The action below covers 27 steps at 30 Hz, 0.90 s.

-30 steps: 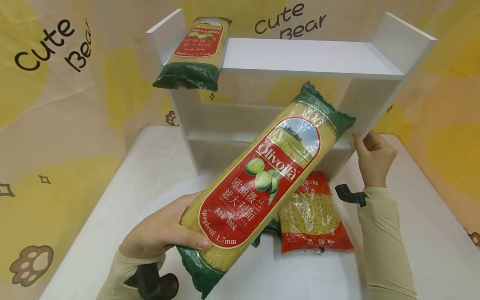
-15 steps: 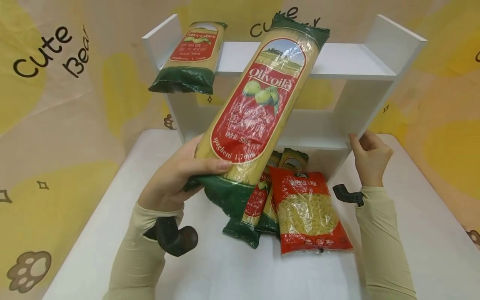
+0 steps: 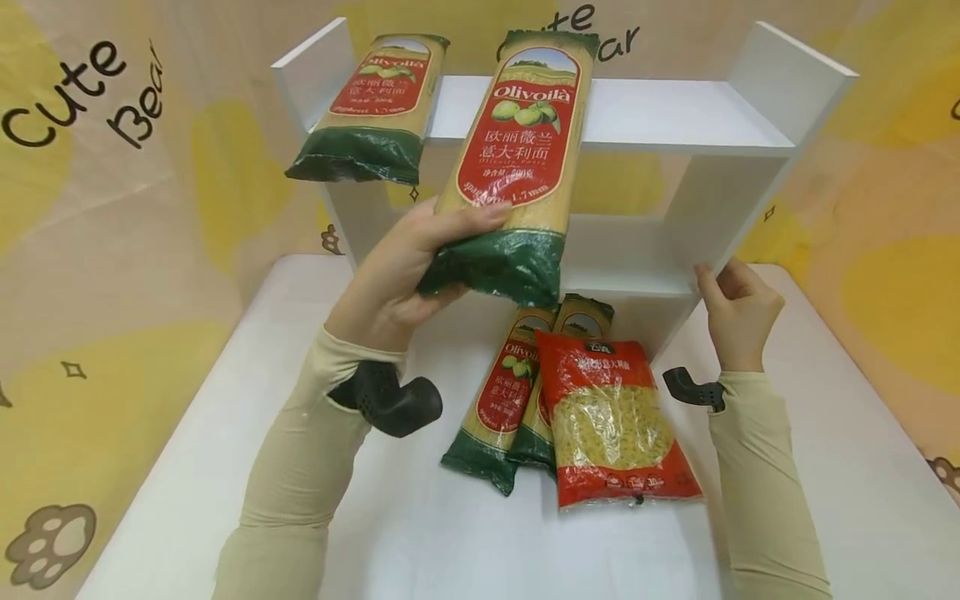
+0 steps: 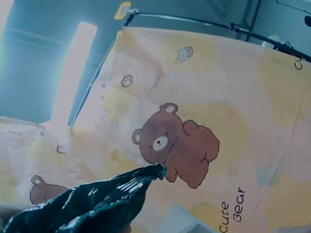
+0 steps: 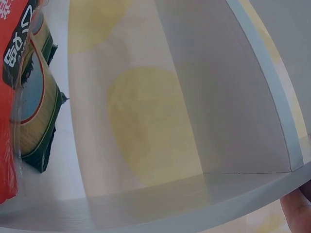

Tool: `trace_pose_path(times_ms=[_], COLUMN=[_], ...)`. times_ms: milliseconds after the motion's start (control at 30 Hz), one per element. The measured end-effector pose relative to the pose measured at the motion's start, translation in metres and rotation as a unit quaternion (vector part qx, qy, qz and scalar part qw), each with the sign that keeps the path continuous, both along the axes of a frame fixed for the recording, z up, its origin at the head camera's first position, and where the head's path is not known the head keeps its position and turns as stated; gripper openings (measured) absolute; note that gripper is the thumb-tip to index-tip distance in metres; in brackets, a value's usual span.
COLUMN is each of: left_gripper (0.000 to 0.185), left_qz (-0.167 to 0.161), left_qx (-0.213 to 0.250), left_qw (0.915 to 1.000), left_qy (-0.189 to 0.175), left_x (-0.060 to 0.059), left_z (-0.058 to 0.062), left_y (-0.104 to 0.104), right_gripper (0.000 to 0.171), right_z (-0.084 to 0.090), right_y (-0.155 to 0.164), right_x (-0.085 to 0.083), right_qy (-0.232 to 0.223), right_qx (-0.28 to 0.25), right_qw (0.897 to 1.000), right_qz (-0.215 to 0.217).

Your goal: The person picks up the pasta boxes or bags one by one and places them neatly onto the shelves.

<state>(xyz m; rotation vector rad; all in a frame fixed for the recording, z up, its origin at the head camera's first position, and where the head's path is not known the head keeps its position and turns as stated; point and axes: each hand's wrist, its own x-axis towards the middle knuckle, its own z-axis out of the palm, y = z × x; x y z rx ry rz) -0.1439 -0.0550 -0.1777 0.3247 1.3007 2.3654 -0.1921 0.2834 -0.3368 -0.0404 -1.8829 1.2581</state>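
Note:
My left hand [image 3: 401, 262] grips a spaghetti pack [image 3: 528, 142] near its lower green end, thumb on top and fingers underneath. The pack overlaps the top board of the white shelf [image 3: 675, 117] in the head view, its far end tilted up and away. In the left wrist view its crinkled green end [image 4: 107, 201] shows. With thumb and fingers, my right hand [image 3: 742, 312] pinches the shelf's right side panel at the lower board; a finger [image 5: 294, 211] shows under the corner in the right wrist view. Another spaghetti pack [image 3: 382, 92] lies at the top board's left end, green end overhanging.
Below the shelf, two spaghetti packs lie on the white table [image 3: 420, 533], the left one [image 3: 502, 396] in fuller view. A red bag of short pasta [image 3: 611, 425] partly covers the other. A printed cloth backdrop [image 3: 172, 217] stands behind and at the sides.
My left hand has raised the spaghetti pack up and away toward the top board and turned it more upright. The packs below have come into view. My right hand stays at the side panel.

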Motion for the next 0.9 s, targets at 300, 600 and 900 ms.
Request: trace_pose_path(times_ms=[300,600,900], left_gripper=[0.015,0.028,0.031], left_qz=[0.044,-0.007,-0.004], left_qx=[0.038,0.139,0.101], left_qw=[0.9983,0.9902,0.9941], left_qy=[-0.005,0.0,0.039], left_x=[-0.035,-0.02,-0.012], left_z=[0.016,0.004,0.004], left_y=[0.031,0.023,0.03], right_gripper=[0.02,0.018,0.02], right_z=[0.0,0.0,0.0], right_y=[-0.001,-0.003,-0.002], right_x=[0.0,-0.001,0.001], right_qy=[0.0,0.001,-0.004], right_qx=[0.001,-0.005,0.011], right_qw=[1.0,1.0,1.0], right_qz=[-0.006,0.0,-0.024])
